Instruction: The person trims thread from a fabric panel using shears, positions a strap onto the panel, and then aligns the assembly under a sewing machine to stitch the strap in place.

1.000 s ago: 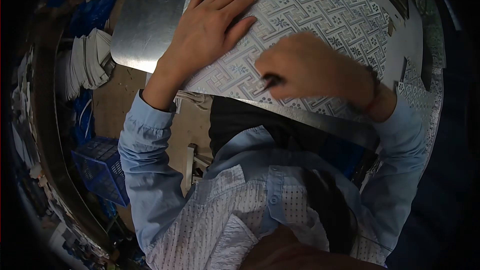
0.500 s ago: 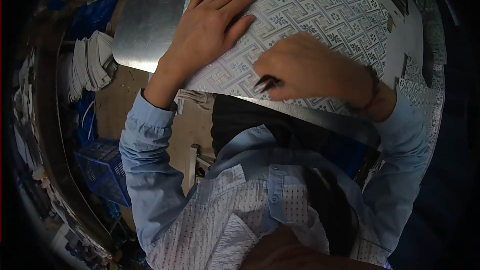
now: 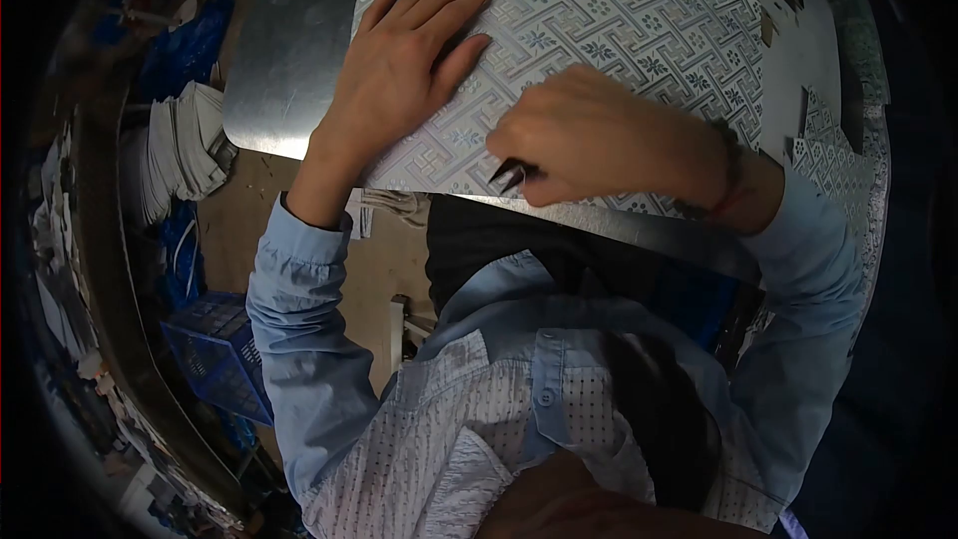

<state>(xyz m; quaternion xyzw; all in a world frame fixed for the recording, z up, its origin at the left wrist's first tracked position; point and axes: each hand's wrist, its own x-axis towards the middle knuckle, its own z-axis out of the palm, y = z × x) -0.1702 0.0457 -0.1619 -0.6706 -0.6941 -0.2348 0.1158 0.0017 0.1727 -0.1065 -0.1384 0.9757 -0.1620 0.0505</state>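
hands overlie patterned sheet near its edge (metal leftward).

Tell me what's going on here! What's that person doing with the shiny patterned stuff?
Someone's left hand is pressed flat on a silvery patterned sheet, which lies on a metal worktop. The right hand is closed around a small dark tool with pointed tips, just above or on the sheet near its front edge. Most of the tool is hidden in that fist, so I can't say exactly what it is.
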